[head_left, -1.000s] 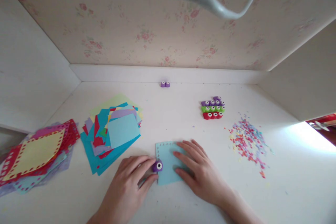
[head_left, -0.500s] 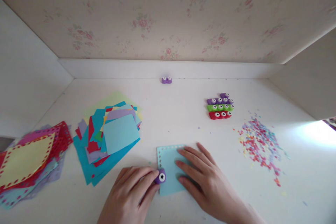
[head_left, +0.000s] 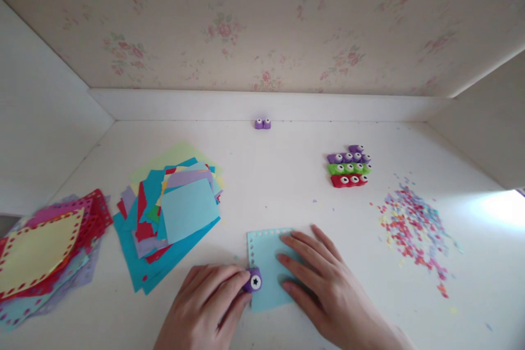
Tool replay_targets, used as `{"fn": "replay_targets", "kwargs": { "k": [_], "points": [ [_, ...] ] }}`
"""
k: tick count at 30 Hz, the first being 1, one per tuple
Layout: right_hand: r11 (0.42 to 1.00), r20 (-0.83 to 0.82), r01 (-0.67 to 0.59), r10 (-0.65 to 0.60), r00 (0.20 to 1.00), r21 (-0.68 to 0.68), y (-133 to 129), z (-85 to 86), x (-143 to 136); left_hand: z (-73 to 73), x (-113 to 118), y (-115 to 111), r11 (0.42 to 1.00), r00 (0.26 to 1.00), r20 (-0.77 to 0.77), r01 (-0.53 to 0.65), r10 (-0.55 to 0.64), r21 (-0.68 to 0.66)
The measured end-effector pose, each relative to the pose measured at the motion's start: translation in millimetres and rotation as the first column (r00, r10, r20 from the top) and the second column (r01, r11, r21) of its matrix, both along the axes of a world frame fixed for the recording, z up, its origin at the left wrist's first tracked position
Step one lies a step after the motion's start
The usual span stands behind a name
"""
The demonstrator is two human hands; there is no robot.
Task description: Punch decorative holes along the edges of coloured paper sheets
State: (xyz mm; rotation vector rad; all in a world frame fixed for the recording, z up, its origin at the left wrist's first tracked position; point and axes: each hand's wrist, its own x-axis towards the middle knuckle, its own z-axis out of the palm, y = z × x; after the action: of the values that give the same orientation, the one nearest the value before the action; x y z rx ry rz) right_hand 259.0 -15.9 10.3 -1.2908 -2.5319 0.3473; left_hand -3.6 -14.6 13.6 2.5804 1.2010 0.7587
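Observation:
A light blue sheet of paper point(head_left: 268, 273) lies flat near the front middle, with small punched holes along its top and left edges. My left hand point(head_left: 209, 301) is closed on a small purple punch point(head_left: 253, 280) with a white top and a black star, set at the sheet's left edge. Spread fingers of my right hand point(head_left: 324, 279) rest flat on the right part of the same sheet.
Uncut coloured papers point(head_left: 191, 210) are piled at left centre; hole-edged sheets point(head_left: 41, 246) lie at the far left. Purple, green and red punches point(head_left: 349, 168) stand in rows at right, beside scattered confetti point(head_left: 414, 224). Two purple punches point(head_left: 263, 124) stand at the back.
The view has shifted slightly. Both hands, the sheet and the held punch keep nearly the same places relative to each other.

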Motion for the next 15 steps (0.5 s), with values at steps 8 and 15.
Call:
{"fn": "replay_targets", "kwargs": {
  "k": [8,15],
  "points": [
    [1.000,0.024,0.002,-0.002,1.000,-0.011,-0.3,0.7,-0.3,-3.2,-0.4,-1.4,1.000,0.999,0.026,-0.018,0.018,0.001],
    [1.000,0.006,0.000,0.000,1.000,0.005,0.1,0.2,0.1,-2.1,-0.3,-3.3,1.000,1.000,0.013,-0.023,0.023,-0.019]
  ]
}}
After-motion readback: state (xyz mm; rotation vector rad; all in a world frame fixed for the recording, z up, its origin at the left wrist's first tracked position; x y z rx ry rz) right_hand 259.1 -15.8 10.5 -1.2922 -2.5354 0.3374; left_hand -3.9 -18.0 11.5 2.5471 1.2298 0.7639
